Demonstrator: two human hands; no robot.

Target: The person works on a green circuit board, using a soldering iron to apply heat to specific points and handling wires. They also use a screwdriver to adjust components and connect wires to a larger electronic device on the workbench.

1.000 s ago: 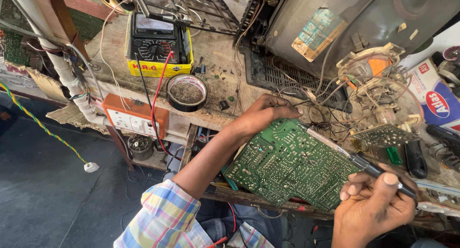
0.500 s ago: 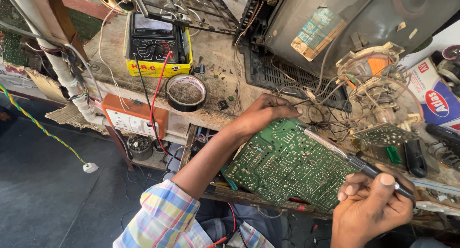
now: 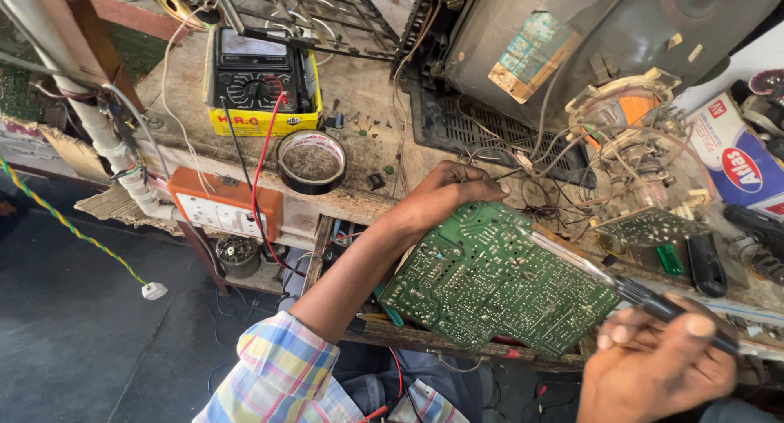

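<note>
the left hand (image 3: 445, 196) grips the top edge of the green board (image 3: 498, 280) tilted at the bench's (image 3: 367, 104) front edge, fingers curled over it, while the right hand (image 3: 657, 366) pinches a soldering iron (image 3: 621, 286) whose tip touches the board.

left hand (image 3: 441, 196) outstretched, right hand (image 3: 657, 366) clenched

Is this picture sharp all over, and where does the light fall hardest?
Head view: daylight strikes the workbench top hardest, while the floor at lower left lies in shade; the green circuit board is crisp, the right hand at the bottom edge looks softer and cut off, and straight lines bow slightly toward the corners.
</note>
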